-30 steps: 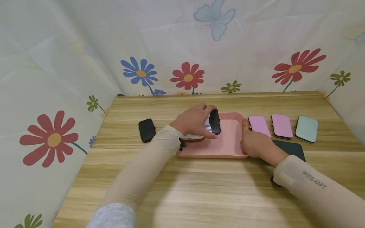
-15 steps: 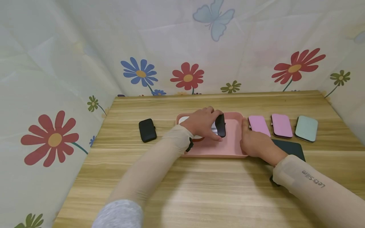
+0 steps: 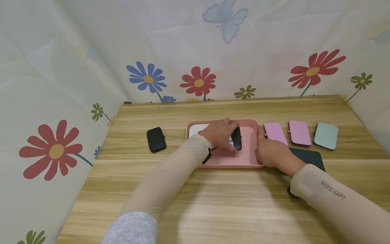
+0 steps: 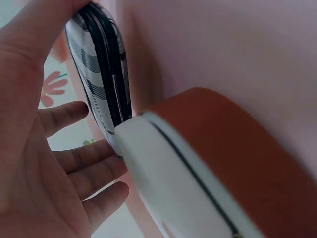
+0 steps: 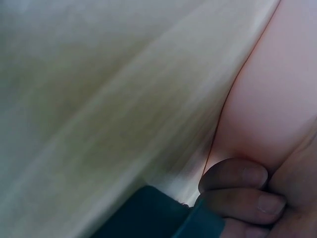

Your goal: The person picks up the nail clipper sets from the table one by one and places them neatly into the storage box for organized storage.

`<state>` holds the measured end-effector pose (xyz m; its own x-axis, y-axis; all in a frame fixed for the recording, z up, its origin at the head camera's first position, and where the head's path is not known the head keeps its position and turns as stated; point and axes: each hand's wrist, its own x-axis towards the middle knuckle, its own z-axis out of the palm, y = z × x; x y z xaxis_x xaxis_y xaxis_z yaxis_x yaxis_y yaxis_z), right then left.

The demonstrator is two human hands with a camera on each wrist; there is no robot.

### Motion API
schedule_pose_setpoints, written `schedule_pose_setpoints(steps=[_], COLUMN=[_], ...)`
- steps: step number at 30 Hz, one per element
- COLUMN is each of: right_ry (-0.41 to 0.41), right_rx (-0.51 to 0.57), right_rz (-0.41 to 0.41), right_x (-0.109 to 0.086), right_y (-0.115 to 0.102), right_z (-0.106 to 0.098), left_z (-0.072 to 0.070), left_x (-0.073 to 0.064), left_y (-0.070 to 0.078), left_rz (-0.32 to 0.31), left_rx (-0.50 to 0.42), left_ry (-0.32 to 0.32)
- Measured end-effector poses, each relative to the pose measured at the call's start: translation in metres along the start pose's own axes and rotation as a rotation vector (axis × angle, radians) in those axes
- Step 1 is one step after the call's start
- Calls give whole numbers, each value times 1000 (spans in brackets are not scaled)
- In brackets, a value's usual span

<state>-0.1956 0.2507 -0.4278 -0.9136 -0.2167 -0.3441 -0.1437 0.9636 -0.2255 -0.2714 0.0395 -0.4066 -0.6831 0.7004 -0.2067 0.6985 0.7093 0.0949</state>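
My left hand [image 3: 220,135] is over the pink tray [image 3: 230,166], pinching a small case [image 3: 236,138] between thumb and fingers. In the left wrist view this plaid case [image 4: 94,74] stands on edge, with white-and-grey checks and a black frame. Beside it in the tray lies a white case [image 3: 195,128] with a reddish-brown side band [image 4: 223,134], partly hidden by my hand in the head view. My right hand [image 3: 272,150] holds the tray's right end. Its fingers [image 5: 237,176] are curled against the tray's outer wall in the right wrist view.
A black case [image 3: 156,139] lies left of the tray. On the right are two pink cases [image 3: 275,133], [image 3: 300,133] and a pale green case [image 3: 326,136]. A dark green flat item [image 3: 309,157] lies partly under my right forearm. A flowered cloth hangs behind the wooden table [image 3: 225,203].
My left hand has carried the plaid case rightward and slightly down inside the tray. More of the white case shows behind it. The right hand has stayed at the tray's right end.
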Motion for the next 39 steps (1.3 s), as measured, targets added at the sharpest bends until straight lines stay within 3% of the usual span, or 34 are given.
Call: schedule_pose_setpoints(steps=[7, 27, 39], right_ry=[4, -8, -11], right_rx=[-6, -6, 6], right_rz=[4, 33, 29], right_x=[1, 0, -1], right_y=[-1, -3, -4], right_z=[0, -1, -3], left_z=[8, 7, 5], left_x=[3, -2, -6], left_y=[-1, 6, 2], left_rz=[-9, -42, -58], left_rx=[24, 169, 164], left_ry=[-13, -20, -39])
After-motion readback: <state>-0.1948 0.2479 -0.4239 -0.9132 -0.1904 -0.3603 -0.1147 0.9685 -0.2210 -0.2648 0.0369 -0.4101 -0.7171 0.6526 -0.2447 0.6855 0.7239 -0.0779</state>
